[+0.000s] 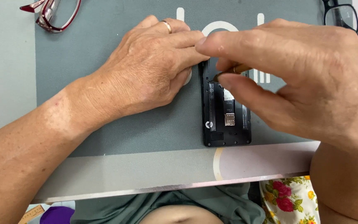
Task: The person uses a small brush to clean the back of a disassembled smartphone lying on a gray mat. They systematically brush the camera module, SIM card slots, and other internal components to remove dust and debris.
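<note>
A black phone [227, 124] with its back cover off lies on a grey work mat [104, 137], its inner frame and card slots showing. My left hand [150, 68], with a ring on one finger, rests flat on the mat and presses its fingertips against the phone's upper left edge. My right hand [307, 79] hovers over the phone's top end. It pinches a thin tool with a brown handle [233, 70] between thumb and fingers, the tip pointing down at the phone's upper left part. The phone's top end is hidden under my fingers.
Red-framed glasses [50, 12] lie at the mat's far left corner. Black-framed glasses [342, 14] lie at the far right corner. The mat's near edge [166, 188] runs just in front of my body. A floral cloth [289, 199] shows below at right.
</note>
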